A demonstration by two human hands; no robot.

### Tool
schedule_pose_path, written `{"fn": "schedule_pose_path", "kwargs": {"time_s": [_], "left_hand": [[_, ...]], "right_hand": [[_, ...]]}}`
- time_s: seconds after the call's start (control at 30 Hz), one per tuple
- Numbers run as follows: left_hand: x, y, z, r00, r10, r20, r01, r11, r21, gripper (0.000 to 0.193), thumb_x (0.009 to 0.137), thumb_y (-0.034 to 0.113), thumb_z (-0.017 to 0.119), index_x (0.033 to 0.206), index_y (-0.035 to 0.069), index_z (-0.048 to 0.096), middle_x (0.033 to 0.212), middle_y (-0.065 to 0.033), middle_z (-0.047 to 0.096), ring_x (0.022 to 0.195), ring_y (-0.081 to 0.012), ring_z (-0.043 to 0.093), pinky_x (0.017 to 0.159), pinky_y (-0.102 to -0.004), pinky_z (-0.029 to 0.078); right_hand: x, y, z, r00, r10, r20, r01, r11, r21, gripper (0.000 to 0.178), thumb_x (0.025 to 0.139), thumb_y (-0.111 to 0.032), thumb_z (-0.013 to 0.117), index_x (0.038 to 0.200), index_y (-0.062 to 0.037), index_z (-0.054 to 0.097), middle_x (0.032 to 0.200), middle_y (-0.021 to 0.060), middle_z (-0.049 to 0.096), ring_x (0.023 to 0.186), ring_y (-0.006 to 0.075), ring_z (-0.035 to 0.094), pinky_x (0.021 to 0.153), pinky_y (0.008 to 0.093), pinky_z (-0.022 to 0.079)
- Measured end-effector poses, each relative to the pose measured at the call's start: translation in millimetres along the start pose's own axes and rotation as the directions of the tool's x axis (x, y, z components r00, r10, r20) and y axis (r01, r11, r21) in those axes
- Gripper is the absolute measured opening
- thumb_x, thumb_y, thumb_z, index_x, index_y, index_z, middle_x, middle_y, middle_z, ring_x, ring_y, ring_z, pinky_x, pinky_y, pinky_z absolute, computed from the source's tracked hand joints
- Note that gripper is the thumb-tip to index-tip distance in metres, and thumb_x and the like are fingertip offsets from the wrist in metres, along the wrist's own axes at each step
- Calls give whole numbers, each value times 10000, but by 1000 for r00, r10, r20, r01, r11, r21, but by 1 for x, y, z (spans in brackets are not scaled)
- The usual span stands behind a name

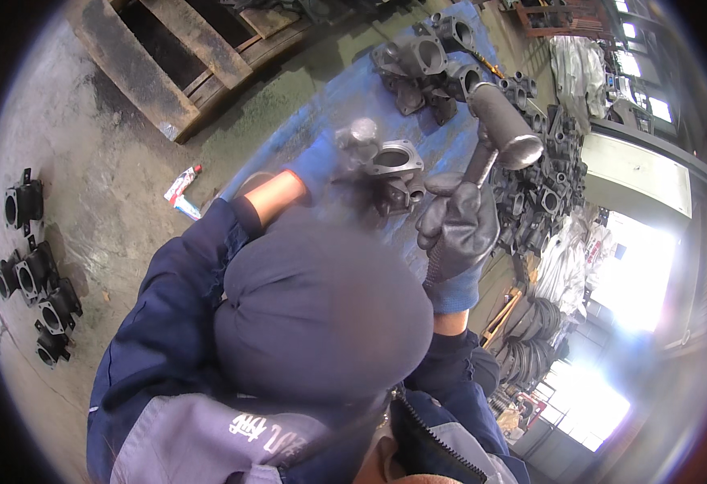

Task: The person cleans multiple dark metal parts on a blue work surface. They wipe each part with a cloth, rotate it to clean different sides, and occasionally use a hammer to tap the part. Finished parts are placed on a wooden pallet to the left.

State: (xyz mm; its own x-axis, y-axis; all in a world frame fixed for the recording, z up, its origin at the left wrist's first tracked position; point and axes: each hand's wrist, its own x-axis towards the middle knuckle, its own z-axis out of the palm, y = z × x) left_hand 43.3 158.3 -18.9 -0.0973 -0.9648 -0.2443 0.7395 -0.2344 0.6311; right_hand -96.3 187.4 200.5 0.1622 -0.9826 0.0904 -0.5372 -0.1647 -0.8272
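Note:
My right hand (460, 222), in a black-coated glove, is closed round the handle of a metal hammer (505, 121). The hammer's thick cylindrical head is raised above the blue work surface (297, 121). My left hand (320, 165) wears a blue glove and is smeared by motion. It seems closed on a grey metal piece with a shiny round end (359, 133), whose kind I cannot make out. Between my hands sits a dark metal casting (398, 173) with a round flanged opening facing up and a smaller pipe stub on its side.
More castings (418, 60) stand at the far end of the blue surface. A large pile of castings (543, 189) lies to the right. Several castings (31, 274) are on the floor at left. A wooden pallet (168, 56) and a red-and-white packet (181, 194) lie beyond my left arm.

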Motion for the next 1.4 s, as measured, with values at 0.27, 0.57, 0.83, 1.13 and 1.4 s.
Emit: {"fn": "schedule_pose_path", "kwargs": {"time_s": [0.27,0.57,0.83,1.13,1.4], "left_hand": [[-5,7,7,978,179,104,-206,897,391,354,1023,160,461,1328,18,571,1218,-124,664,1005,-240,684,922,-368,565],[2,-17,2,999,-40,-32,40,999,-3,517,1053,375,297,1285,32,608,1181,-104,684,1000,-240,683,873,-372,564],[-12,13,-26,992,-113,-64,94,965,-246,389,1058,308,397,1227,43,625,1106,-81,688,963,-194,669,859,-344,557],[-26,45,11,995,-71,-70,66,995,-68,235,977,79,600,1200,27,653,1132,-22,675,1023,-128,629,895,-302,536],[1,17,-1,973,144,183,-193,937,291,318,925,52,666,1241,27,636,1189,-40,669,1046,-120,619,921,-296,540]], "right_hand": [[11,-41,28,976,-216,-31,211,971,-116,415,1046,-363,449,1010,32,570,565,66,523,436,110,462,418,226,364],[5,-23,30,952,-166,257,163,986,33,323,989,-276,551,1095,27,596,719,38,585,594,95,557,521,238,449],[-17,38,13,881,464,90,-463,810,360,318,1005,-367,562,1064,-56,600,668,28,557,446,86,474,365,243,366],[-10,7,14,891,451,-56,-429,875,225,489,1025,-452,512,985,24,619,537,33,455,375,128,418,371,259,362],[-7,-13,10,989,149,26,-151,971,184,621,977,-578,535,1024,37,603,544,28,485,401,118,445,388,256,383]]}}
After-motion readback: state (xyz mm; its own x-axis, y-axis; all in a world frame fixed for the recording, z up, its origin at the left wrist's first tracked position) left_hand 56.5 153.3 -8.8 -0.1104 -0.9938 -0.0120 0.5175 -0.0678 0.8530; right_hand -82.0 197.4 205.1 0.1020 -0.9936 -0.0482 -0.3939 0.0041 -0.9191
